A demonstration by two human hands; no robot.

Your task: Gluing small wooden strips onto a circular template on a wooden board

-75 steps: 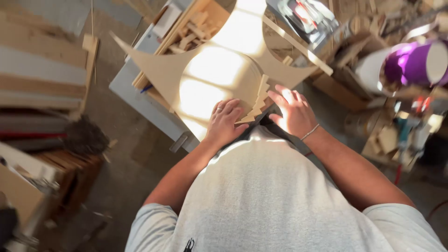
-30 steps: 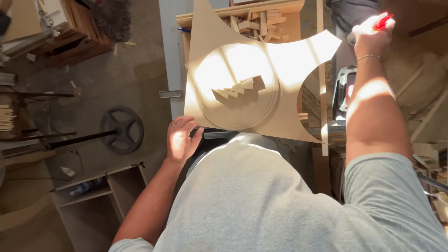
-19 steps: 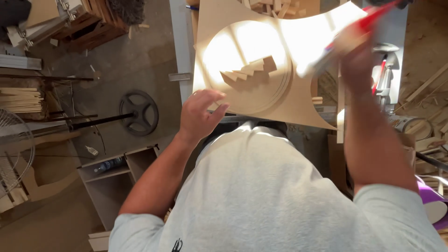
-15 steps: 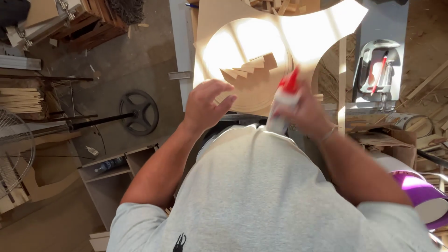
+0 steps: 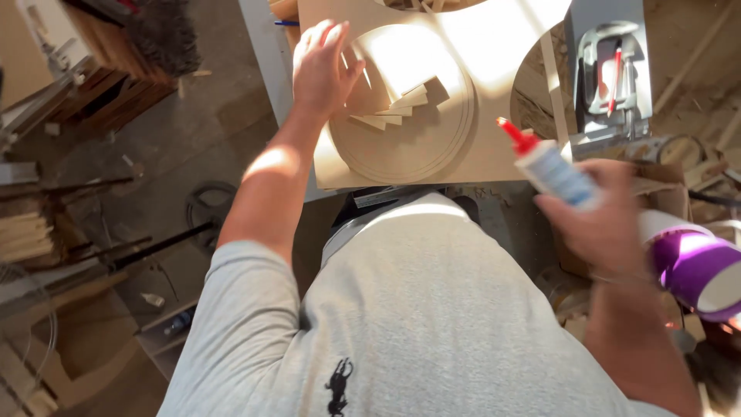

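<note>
Hard, warm sunlight enters from the upper right, glaring off the wooden board (image 5: 494, 147) and forearm. The floor (image 5: 154, 154) at left sits dim in shadow. The right hand (image 5: 610, 224) and glue bottle (image 5: 552, 166) show motion blur; frame edges soften.

A woodworking workshop, seen from above. A cut plywood panel (image 5: 494, 147) with a round routed recess lies on a grey counter (image 5: 266, 58), beside a metal clamp (image 5: 610, 73). Stacked timber offcuts (image 5: 23, 235), wooden crates (image 5: 108, 85) and scraps crowd the dusty concrete floor (image 5: 193, 147).
</note>
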